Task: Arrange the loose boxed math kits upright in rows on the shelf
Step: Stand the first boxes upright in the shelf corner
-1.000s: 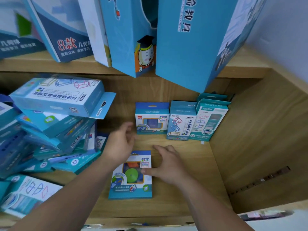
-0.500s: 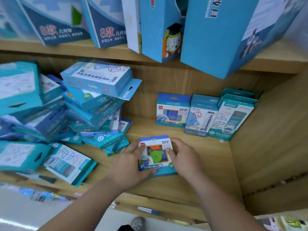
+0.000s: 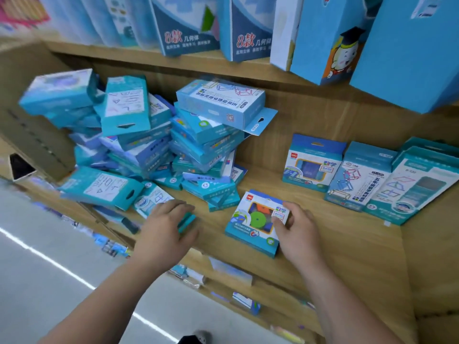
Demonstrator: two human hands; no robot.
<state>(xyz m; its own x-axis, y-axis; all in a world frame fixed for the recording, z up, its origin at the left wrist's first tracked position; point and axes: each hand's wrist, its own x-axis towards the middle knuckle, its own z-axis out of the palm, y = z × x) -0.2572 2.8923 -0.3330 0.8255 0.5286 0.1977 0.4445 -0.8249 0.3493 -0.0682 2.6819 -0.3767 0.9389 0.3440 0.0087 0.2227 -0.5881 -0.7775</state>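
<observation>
Wooden shelf (image 3: 335,234), light grain. Left half is taken up by a jumbled heap of teal boxes (image 3: 154,145). Three boxes (image 3: 360,175) are stood upright in a row at back right. One green-disc box (image 3: 253,224) is laid near the front edge.

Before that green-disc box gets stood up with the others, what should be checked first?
1. Right hand pinches the green-disc kit: ok.
2. Kit standing upright: not ok, it lies on the shelf.
3. Bare gap left of the upright row: ok.
4. Left hand grips the teal box: cannot tell.
5. Loose pile steady: cannot tell.
</observation>
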